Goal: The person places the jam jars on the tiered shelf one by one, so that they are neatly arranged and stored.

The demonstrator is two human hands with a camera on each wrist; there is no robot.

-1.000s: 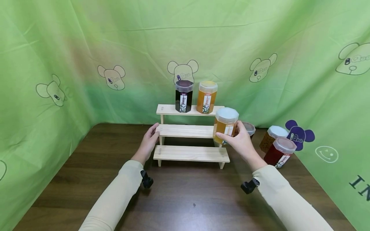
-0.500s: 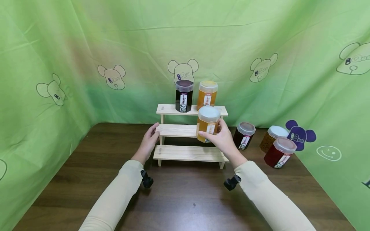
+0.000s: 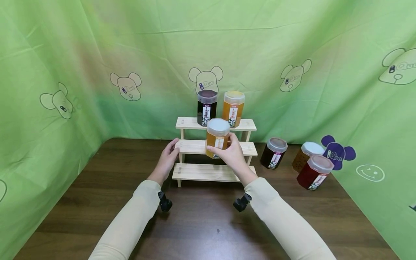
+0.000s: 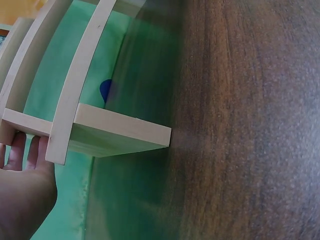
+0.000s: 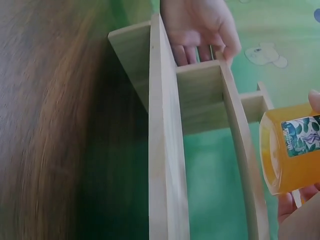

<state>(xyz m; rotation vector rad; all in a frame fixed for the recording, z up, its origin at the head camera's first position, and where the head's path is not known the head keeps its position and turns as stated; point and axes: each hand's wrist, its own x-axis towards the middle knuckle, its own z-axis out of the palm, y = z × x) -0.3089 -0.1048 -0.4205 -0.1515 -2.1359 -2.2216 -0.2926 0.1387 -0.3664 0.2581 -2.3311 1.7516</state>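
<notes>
Tiered stand [image 3: 212, 173] on brown table [image 3: 195, 224]; green cloth [image 3: 208, 47] behind.

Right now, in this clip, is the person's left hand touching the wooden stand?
Touching. The right wrist view shows it: the left hand meets the end of the wooden stand at the middle shelf, with no gap visible.

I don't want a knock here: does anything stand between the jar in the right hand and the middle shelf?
Nothing visible stands between the amber jar in the right hand and the middle shelf. The left hand holds that shelf's left end, off to the side; the purple-lidded jar and yellow-lidded jar stand higher, on the top shelf.
</notes>
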